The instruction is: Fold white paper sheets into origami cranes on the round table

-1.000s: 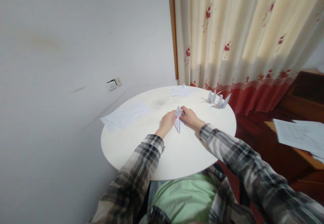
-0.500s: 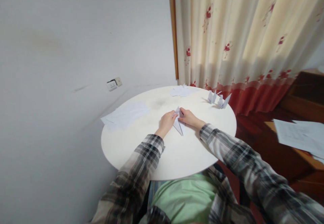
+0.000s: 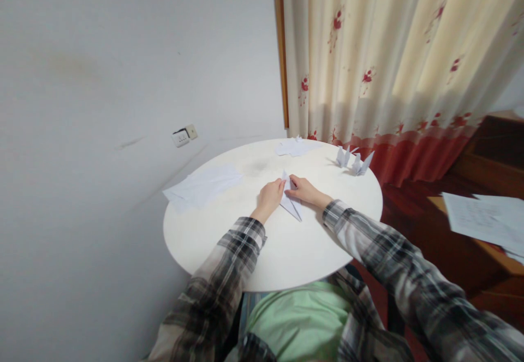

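**Folded paper piece, mid-desk, turned and held in both hands**

Item 1. Folded paper piece (image 3: 290,205), white, one. Location: about the middle of the desk (image 3: 278,263), long point aimed toward the desk's near edge and slightly right. Change noted: compared with a second ago, that point has swung rightward, and the upper part showing between the hands looks narrower. Judged meaning: the piece is being turned and its flaps drawn together; folding appears under way, not complete.

Item 2. Left hand (image 3: 270,195), just left of the desk's middle. Grip: pinching the upper left edge of the piece; fingertips partly hidden.

Item 3. Right hand (image 3: 305,191), just right of the desk's middle. Grip: grasping the piece's right edge, thumb over the paper.

Item 4. Paper figures (image 3: 361,164), two, winged, standing near the desk's far right edge. Unmoved.

Item 5. Loose sheets (image 3: 204,186), flat, overlapping, at the desk's left edge. Unmoved.

Item 6. Paper pile (image 3: 293,147), at the desk's far edge. Count unclear.
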`<state>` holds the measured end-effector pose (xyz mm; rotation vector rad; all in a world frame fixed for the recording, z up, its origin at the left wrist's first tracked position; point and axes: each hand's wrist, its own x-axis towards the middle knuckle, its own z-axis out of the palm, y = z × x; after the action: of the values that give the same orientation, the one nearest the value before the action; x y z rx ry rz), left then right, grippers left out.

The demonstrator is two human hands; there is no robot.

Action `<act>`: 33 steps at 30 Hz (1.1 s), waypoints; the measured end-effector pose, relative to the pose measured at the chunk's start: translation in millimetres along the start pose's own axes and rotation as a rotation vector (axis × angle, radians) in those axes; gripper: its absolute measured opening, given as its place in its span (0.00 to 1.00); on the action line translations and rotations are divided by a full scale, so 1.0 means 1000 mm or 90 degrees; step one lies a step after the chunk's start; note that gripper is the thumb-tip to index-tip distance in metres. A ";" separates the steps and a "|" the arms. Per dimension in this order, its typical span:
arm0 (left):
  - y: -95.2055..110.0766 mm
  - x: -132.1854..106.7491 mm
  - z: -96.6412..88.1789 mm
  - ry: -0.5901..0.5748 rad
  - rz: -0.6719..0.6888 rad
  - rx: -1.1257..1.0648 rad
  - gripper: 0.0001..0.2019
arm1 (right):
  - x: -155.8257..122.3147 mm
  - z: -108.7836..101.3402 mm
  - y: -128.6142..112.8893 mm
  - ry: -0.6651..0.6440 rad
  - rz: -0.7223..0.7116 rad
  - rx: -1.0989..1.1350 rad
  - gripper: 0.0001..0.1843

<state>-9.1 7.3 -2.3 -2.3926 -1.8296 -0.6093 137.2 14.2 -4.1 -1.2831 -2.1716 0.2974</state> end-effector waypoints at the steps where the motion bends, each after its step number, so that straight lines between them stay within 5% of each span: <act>1: 0.000 0.000 0.000 0.000 -0.003 0.002 0.21 | 0.000 0.000 0.001 -0.002 0.000 0.001 0.12; 33: 0.002 -0.001 0.000 0.001 -0.034 0.016 0.18 | 0.001 0.001 0.002 -0.016 -0.011 -0.008 0.16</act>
<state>-7.7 6.0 -2.0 -2.3341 -1.8934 -0.5901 137.7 15.6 -5.4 -1.2733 -2.2081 0.2938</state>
